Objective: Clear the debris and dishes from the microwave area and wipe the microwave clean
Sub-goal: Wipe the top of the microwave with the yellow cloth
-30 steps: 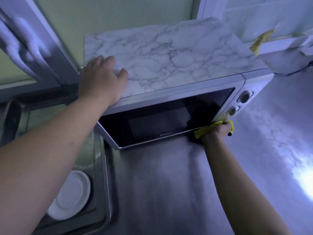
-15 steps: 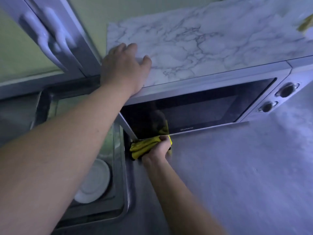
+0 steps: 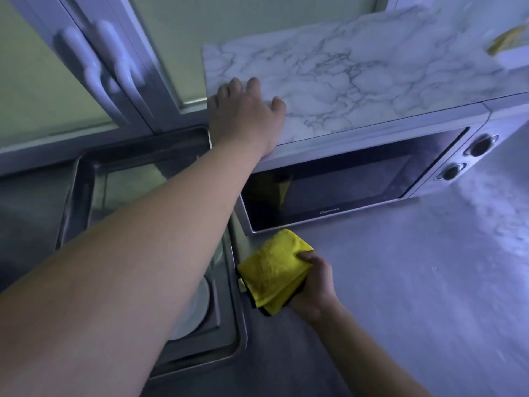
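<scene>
Right hand (image 3: 313, 285) has pulled the yellow microfibre cloth (image 3: 272, 270) off the door, fingers curled round its fold, over the surface (image 3: 400, 282). Microwave (image 3: 357, 184) sits just beyond it, under the left hand (image 3: 243, 116), which presses flat on top. Door pass looks finished.

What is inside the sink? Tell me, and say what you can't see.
A white plate lies in the sink, only its right edge showing. The left forearm crosses above and hides the rest of the plate and much of the basin floor.
</scene>
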`<state>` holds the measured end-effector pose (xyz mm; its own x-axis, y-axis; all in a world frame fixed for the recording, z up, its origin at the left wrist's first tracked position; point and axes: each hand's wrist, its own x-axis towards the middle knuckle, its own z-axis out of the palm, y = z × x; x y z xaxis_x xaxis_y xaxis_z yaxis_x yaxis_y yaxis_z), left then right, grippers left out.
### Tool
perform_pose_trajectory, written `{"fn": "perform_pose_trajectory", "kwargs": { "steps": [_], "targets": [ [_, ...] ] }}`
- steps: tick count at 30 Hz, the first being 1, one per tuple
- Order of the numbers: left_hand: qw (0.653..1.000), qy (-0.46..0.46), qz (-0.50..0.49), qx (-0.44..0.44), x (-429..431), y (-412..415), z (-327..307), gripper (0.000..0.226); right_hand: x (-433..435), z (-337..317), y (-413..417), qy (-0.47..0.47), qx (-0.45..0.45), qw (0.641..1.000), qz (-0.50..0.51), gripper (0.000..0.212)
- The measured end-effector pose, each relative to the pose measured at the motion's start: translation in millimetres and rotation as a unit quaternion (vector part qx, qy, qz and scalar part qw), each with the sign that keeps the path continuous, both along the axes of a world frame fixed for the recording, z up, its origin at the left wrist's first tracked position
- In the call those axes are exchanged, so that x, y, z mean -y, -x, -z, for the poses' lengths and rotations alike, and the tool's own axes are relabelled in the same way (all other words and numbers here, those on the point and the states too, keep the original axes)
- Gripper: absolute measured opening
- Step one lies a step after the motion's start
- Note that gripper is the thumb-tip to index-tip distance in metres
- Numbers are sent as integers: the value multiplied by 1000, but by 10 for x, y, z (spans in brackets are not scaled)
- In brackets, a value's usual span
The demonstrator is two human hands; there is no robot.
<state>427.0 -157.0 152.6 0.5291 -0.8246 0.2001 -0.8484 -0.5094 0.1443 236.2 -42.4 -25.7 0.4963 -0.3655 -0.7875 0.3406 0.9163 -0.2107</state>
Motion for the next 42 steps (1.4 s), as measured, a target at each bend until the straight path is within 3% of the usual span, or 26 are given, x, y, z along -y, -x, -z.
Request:
{"fn": "perform_pose_trajectory", "kwargs": {
  "steps": [3,5,11,19,24,30,32,34,38,40,42],
  "targets": [
    [1000,-3,1,-2,3,-1,1,60,-143,-124,330,16,56,998,28,45],
    [1000,-9,1,-3,-7,11,-7,61,-228,-249,488,49,47,997,42,47],
    [1000,-10,22,-4,-44,20,-51,57,-481,-627,885,123,-99,986,61,52],
    [997,7,66,-28,-130,-20,-104,49,-1247,-865,1681,162,-241,943,160,45],
    [986,-9,166,-17,-538,48,8,44,-1530,-902,2201,125,-201,936,260,28],
    [991,-14,128,19,-1306,647,320,76,-1331,-898,2814,121,-163,933,299,23],
    [988,58,127,-59,-1637,1021,528,60,-1148,-837,3023,117,-161,938,285,24],
    [980,67,109,-155,-2004,1432,854,49,-939,-799,3250,128,-180,939,262,22],
    [954,-47,38,-294,-2613,2241,1562,49,-443,-620,3753,220,-323,901,187,14],
    [945,-106,3,-311,-2782,2554,1828,52,-159,-595,3939,313,-366,865,138,11],
    [934,-197,-38,-297,-2950,2806,2048,74,112,-511,4051,413,-367,829,82,16]
  ]
}}
